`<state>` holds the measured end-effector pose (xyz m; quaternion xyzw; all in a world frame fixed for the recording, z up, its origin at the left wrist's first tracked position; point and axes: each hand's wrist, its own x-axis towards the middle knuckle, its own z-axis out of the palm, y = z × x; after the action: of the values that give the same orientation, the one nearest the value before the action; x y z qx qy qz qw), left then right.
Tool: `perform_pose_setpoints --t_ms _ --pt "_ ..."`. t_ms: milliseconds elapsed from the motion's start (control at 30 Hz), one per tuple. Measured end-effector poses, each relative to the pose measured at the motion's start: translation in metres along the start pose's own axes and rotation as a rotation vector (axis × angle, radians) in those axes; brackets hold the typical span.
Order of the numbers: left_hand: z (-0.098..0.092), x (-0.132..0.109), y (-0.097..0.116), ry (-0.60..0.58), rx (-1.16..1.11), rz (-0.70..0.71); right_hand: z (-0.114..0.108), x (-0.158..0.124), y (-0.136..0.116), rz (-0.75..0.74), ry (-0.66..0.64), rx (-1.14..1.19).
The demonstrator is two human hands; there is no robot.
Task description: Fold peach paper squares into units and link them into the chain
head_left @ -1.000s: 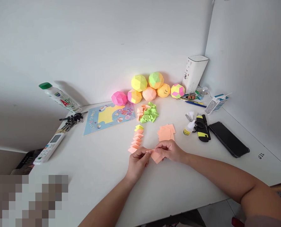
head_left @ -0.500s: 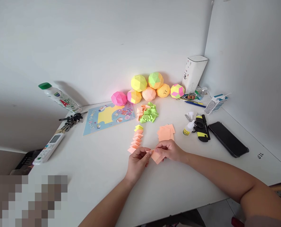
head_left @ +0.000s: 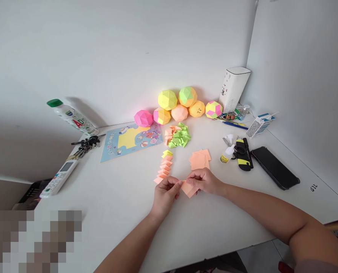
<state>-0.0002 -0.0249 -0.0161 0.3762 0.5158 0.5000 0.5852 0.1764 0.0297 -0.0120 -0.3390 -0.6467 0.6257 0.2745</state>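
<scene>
Between both hands is a peach paper square, one corner pointing down towards me. My left hand pinches its left corner between thumb and fingers. My right hand pinches it on the upper right, its fingertips partly behind the paper. Just beyond the right hand lies a loose stack of peach paper squares. Past the left hand runs a row of folded peach paper pieces, with yellow folded pieces at its far end. Farther back is a heap of green and peach folded pieces.
Several coloured paper balls are piled against the wall. Right of the stack are a small glue bottle, a yellow-black cutter and a black phone. A picture board, a remote control and a white bottle stand left.
My left thumb and fingertips have shifted very slightly along the paper's edge. The paper and my right hand stay in nearly the same place.
</scene>
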Motion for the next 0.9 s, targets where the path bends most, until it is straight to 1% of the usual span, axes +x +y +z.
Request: perform_pose_setpoints --t_ms 100,200,333,400,567,733,900 --pt "-0.001 0.001 0.001 -0.013 -0.039 0.010 -0.001 0.000 0.000 0.009 -0.002 0.032" --pt "-0.002 0.001 0.001 0.004 -0.074 0.018 -0.001 0.001 0.000 0.022 -0.009 0.084" --pt "-0.002 0.000 0.004 0.001 -0.072 0.026 -0.001 0.001 0.000 0.025 -0.012 0.109" --pt "0.000 -0.001 0.007 -0.021 -0.036 0.027 -0.001 0.001 0.000 0.014 -0.023 0.078" --pt "0.005 -0.003 0.010 -0.100 0.177 0.019 0.000 0.000 0.001 -0.018 -0.013 -0.063" --pt "0.005 -0.004 0.007 -0.072 0.210 0.037 0.001 0.000 0.000 -0.042 -0.018 -0.104" --pt "0.000 -0.001 0.003 -0.025 0.077 -0.010 -0.001 0.000 -0.001 0.007 -0.029 -0.006"
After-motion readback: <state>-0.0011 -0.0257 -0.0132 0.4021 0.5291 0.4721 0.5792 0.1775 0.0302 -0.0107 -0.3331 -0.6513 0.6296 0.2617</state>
